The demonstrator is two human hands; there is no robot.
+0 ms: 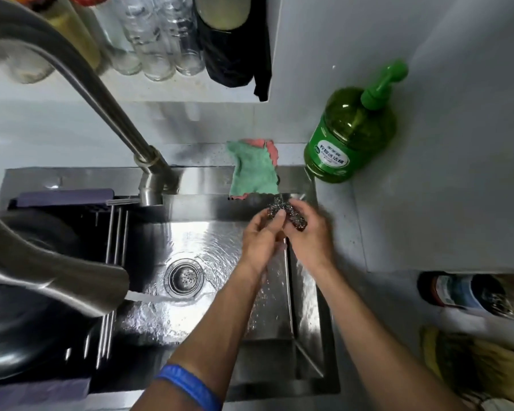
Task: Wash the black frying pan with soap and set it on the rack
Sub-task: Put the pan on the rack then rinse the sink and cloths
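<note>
Gripping a tangled steel-wire scourer point(287, 213) — left hand point(260, 235) and right hand point(310, 237) both closed on it. Sitting far left on the rack — black frying pan point(39, 232), nearer the left hand.

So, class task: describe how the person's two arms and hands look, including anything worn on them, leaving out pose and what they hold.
Both forearms are bare, with no sleeves in view. The left hand and right hand wear no gloves, and no rings can be made out. The left forearm carries a blue wristband, a plain smooth band with no visible markings. The right arm shows nothing worn.
</note>
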